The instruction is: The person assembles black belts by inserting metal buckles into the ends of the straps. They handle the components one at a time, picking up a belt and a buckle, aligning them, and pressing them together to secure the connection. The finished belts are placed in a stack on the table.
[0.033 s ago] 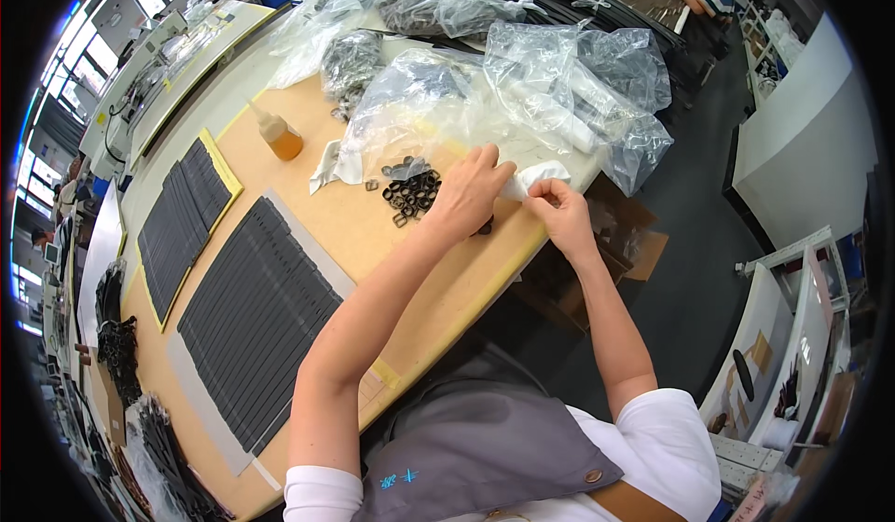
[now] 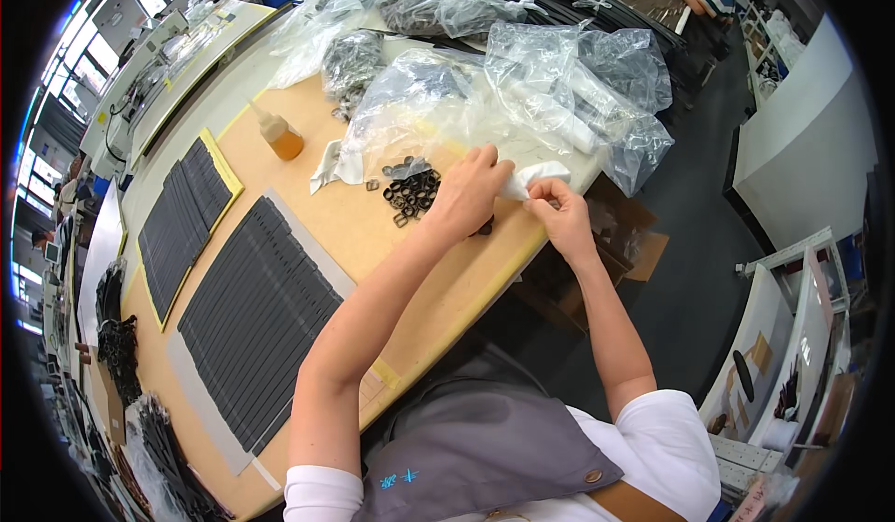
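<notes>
At the table's right edge, a white cloth (image 2: 541,175) is bunched between my two hands. My left hand (image 2: 469,196) is closed, its curled fingers at the cloth's left end; what else they may hold is hidden. Thumb and forefinger of my right hand (image 2: 563,219) pinch the cloth from the right. Just left of my left hand lies a loose pile of small black buckles (image 2: 410,191), partly covered by it. A few more dark pieces show beneath its wrist.
Rows of dark strips (image 2: 261,322) lie on a pale sheet to the left, with a second strip-covered board (image 2: 182,228) beyond. A bottle of amber liquid (image 2: 282,138) stands farther back. Clear plastic bags (image 2: 559,84) cover the far end. An open cardboard box (image 2: 643,252) sits below the right edge.
</notes>
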The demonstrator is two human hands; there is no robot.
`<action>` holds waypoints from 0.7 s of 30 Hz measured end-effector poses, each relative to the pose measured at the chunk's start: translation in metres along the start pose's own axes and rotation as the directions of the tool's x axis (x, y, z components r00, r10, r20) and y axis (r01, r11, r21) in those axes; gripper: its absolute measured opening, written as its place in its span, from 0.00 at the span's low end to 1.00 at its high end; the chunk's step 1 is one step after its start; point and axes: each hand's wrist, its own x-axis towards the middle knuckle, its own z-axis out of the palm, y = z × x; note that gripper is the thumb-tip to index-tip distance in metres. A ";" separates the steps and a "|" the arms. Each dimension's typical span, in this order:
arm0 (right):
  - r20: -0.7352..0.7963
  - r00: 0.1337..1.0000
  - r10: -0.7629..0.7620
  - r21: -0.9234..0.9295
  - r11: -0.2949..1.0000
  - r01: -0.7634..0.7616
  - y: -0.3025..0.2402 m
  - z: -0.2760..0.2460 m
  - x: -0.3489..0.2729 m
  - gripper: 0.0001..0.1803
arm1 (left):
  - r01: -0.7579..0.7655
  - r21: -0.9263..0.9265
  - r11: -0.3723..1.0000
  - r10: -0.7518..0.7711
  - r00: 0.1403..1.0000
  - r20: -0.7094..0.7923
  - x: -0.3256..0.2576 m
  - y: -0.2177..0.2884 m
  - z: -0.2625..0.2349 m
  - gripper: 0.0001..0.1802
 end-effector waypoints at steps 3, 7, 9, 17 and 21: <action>0.045 0.998 0.037 0.112 0.993 -0.042 0.002 0.001 -0.001 0.07 | 0.140 -0.158 0.978 -0.141 0.990 0.006 0.000 -0.001 -0.002 0.25; 0.020 0.989 0.145 0.181 0.973 -0.146 -0.008 0.009 0.003 0.11 | 0.172 -0.130 0.976 -0.168 0.985 0.044 -0.002 0.013 -0.008 0.22; 0.009 0.992 0.125 -0.028 0.992 -0.125 -0.020 0.013 0.000 0.12 | 0.254 -0.103 0.962 -0.242 0.963 0.119 0.001 0.019 -0.010 0.22; -0.049 0.992 0.116 -0.279 0.952 -0.125 -0.020 0.011 -0.001 0.13 | 0.340 -0.104 0.935 -0.291 0.899 0.326 0.011 0.031 -0.030 0.23; -0.098 0.992 0.074 -0.352 0.930 -0.104 -0.032 0.012 -0.011 0.15 | 0.222 -0.088 0.971 -0.201 0.958 0.204 0.003 0.036 -0.022 0.17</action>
